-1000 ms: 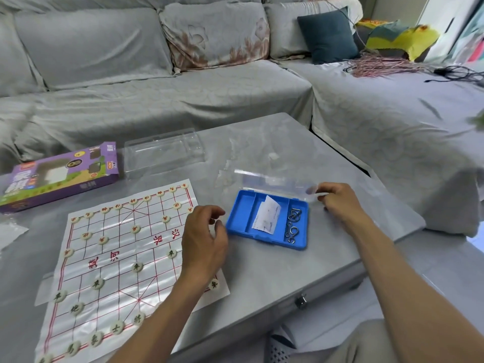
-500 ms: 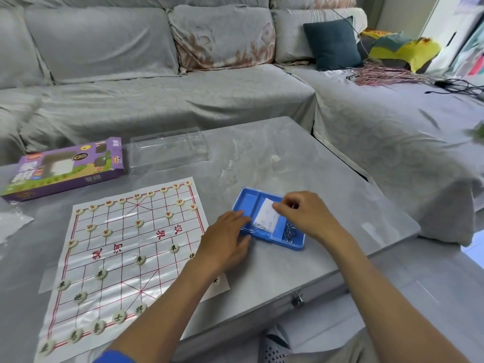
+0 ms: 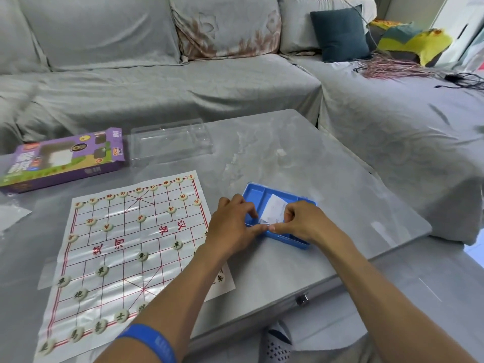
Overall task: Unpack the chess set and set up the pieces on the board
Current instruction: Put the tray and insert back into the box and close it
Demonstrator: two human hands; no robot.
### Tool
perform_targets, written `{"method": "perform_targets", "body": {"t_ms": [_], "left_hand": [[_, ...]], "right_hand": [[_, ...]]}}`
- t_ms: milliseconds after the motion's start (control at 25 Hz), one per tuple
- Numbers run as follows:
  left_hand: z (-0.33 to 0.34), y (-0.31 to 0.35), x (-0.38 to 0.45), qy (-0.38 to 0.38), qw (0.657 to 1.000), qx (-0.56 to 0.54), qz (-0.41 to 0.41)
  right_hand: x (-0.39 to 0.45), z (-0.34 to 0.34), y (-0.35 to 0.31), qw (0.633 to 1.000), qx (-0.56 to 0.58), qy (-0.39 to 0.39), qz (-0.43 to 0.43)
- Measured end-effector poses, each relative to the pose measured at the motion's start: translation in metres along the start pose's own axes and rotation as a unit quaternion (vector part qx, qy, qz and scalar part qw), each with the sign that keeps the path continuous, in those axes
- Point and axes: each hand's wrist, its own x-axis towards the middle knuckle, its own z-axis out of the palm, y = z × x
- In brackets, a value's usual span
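While resting on the near rim of the blue plastic case [image 3: 262, 191], left hand [image 3: 230, 227] with fingers curled over that edge, thumb stretched out along it, tip meeting the right thumb. Right hand [image 3: 305, 222] likewise curled down on the case, fingertips bent onto its top beside a folded white paper slip [image 3: 273, 212] inside; whether gripping or only pressing, cannot tell. Blue wristband [image 3: 150, 341] on the left forearm, nearest of all. Just left of the left hand, paper xiangqi board [image 3: 125, 247] flat on the grey table [image 3: 301, 158], round cream pieces [image 3: 142, 256] set on its line crossings, near rows and far rows both filled. Beyond the board, farther left of the hands, purple game box [image 3: 62, 159] lying flat, with a clear plastic tray [image 3: 170, 140] just to its right. Beyond the table, grey covered sofa [image 3: 157, 82], dark teal cushion [image 3: 340, 35] far past the right hand.
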Motion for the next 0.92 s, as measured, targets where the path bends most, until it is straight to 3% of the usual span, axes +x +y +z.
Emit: {"method": "perform_targets", "body": {"t_ms": [240, 520, 920], "left_hand": [[-0.006, 0.007, 0.015, -0.023, 0.997, -0.054, -0.059], [-0.009, 0.008, 0.031, -0.084, 0.993, -0.036, -0.076], [-0.007, 0.017, 0.026, -0.07, 0.994, -0.02, -0.081]], "right_hand": [[0.019, -0.006, -0.002, 0.995, -0.058, -0.062, 0.06], [0.023, -0.006, -0.002, 0.994, -0.078, -0.063, 0.048], [0.021, -0.003, -0.003, 0.996, -0.052, -0.05, 0.051]]}}
